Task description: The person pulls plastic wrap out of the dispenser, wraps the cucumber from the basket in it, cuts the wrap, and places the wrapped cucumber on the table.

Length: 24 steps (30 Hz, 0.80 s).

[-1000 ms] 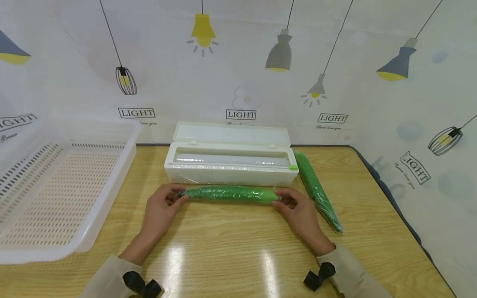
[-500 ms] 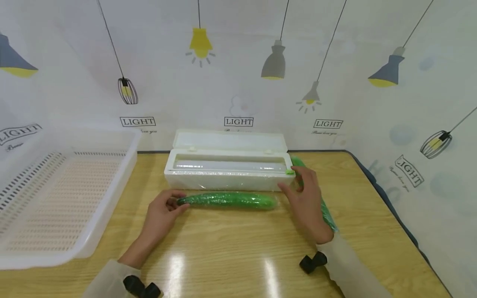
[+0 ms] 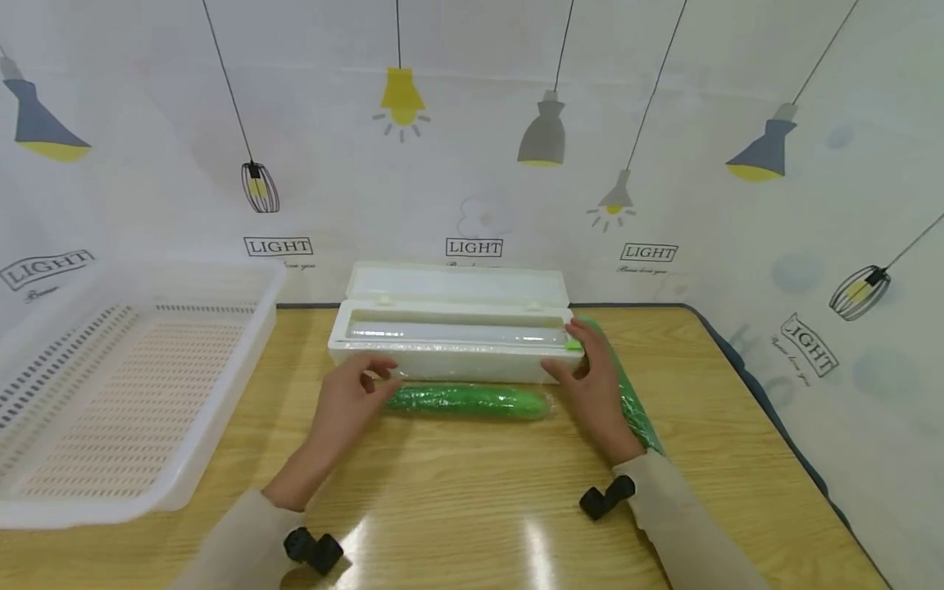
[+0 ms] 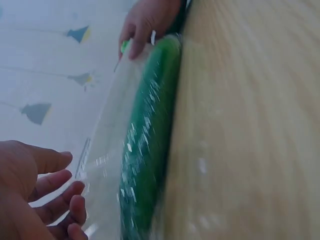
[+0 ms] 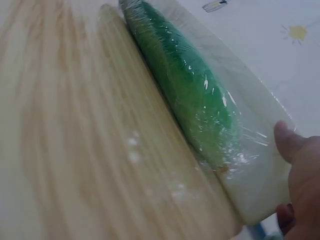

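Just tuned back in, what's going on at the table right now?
A person is working at a wooden table with a white cling-film dispenser box, its lid open. A cucumber wrapped in film lies just in front of the box. The left hand and the right hand are at the box's two front corners, fingers relaxed, gripping nothing clearly. A second wrapped cucumber lies partly hidden behind the right hand. A white slotted basket stands to the left.

Staged domestic food-prep station: a wood-grain desk against lamp-printed "LIGHT" backdrop sheeting, carrying a white cling-film dispenser box, a perforated plastic basket and film-wrapped cucumbers.
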{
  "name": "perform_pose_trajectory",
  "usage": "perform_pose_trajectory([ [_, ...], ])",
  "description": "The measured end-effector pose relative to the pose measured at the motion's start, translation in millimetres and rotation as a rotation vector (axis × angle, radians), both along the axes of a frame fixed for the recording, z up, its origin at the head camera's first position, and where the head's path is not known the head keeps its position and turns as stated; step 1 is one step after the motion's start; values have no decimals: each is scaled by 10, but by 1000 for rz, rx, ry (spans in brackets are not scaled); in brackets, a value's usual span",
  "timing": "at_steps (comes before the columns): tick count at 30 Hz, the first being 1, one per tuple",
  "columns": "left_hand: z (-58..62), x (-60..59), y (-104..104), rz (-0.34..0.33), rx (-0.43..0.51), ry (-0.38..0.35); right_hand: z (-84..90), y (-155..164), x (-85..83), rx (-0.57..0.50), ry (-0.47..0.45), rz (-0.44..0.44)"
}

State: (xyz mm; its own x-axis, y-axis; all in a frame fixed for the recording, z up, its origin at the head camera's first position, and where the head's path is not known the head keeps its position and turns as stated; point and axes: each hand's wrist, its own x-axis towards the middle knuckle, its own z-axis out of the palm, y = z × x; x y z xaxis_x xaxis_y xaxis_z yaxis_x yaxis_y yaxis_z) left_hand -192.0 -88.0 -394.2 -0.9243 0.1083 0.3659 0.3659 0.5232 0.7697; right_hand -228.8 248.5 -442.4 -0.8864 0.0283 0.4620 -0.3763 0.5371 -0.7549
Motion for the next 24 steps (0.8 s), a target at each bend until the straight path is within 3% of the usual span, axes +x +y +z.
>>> perform_pose_trajectory([
  [5, 169, -152, 503, -166, 17, 20, -69, 9, -1, -73, 29, -13],
  [13, 150, -491, 1113, -367, -41, 134, 136, -83, 133, -143, -37, 16],
  [20, 225, -656, 1488, -417, -12, 91, 188, -108, 177, -174, -45, 43],
  [24, 189, -691, 1685, -429, -50, 72, 201, -137, 187, -148, -18, 18],
])
